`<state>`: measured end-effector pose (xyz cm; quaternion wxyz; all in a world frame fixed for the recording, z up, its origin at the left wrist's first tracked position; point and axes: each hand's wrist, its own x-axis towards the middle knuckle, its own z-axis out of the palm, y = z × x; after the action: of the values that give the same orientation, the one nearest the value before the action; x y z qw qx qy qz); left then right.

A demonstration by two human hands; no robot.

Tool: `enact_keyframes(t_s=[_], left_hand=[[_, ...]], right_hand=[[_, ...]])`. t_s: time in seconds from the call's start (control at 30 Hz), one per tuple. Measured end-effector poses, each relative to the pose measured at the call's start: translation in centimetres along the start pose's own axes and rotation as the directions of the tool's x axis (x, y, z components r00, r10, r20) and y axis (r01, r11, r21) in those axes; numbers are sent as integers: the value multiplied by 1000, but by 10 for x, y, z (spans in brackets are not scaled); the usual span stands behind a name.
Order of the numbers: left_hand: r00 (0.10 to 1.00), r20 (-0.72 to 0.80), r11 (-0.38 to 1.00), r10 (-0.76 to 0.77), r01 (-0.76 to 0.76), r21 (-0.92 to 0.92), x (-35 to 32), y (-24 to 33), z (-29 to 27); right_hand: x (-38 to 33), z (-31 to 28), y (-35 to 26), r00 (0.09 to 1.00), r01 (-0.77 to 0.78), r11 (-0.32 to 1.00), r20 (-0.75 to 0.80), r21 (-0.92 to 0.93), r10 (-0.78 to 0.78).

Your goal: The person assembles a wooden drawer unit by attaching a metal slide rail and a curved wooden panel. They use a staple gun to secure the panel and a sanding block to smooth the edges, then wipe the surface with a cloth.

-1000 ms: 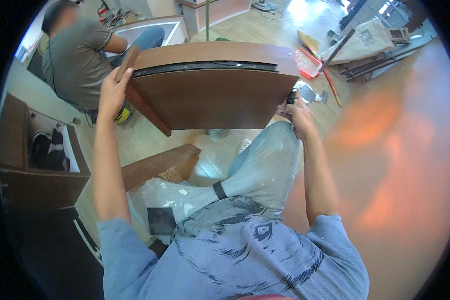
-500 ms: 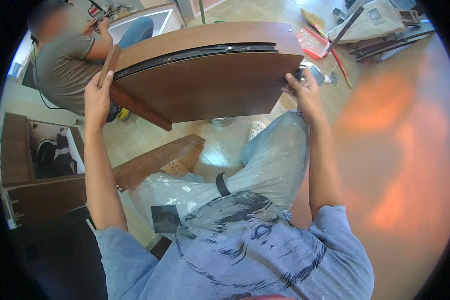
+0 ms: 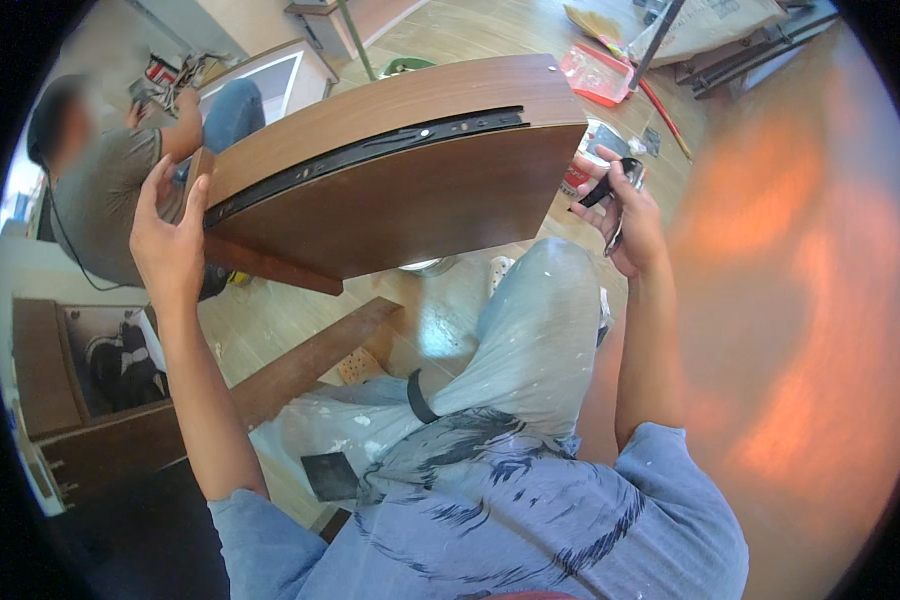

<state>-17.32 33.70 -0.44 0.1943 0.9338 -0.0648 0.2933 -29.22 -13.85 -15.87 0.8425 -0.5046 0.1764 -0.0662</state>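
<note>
A brown wooden drawer is tilted up in front of me, with a black metal slide rail along its side. My left hand grips the drawer's left end panel, thumb on the near side. Just right of the drawer's right end, my right hand holds a small black and silver hand tool. That hand is apart from the drawer. Its fingers partly hide the tool, so I cannot tell its exact kind.
Another person sits at the far left near a white-lined cabinet box. A brown cabinet holding dark shoes stands at left, and a wooden board lies nearby. A red dustpan, a broom and a paint can are at the far right.
My right hand has let go of the drawer's right end and moved slightly down and right, showing the tool. The drawer has shifted left in view. The left hand keeps its hold.
</note>
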Motion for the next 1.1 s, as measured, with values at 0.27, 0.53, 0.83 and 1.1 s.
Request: enact_keyframes(t_s=[0.27,0.53,0.83,1.1], left_hand=[[730,390,767,561,-283,-576,65,185,128],[548,531,697,646,-142,-703,85,239,205],[513,576,651,636,44,-758,84,252,215],[508,573,665,643,0,-747,87,252,212]], right_hand=[[-25,-26,33,993,-105,894,-7,436,120],[-25,-52,29,998,-43,898,-12,437,54],[-3,-47,16,996,-90,986,-12,141,92],[26,-36,-22,997,59,941,35,335,-75]])
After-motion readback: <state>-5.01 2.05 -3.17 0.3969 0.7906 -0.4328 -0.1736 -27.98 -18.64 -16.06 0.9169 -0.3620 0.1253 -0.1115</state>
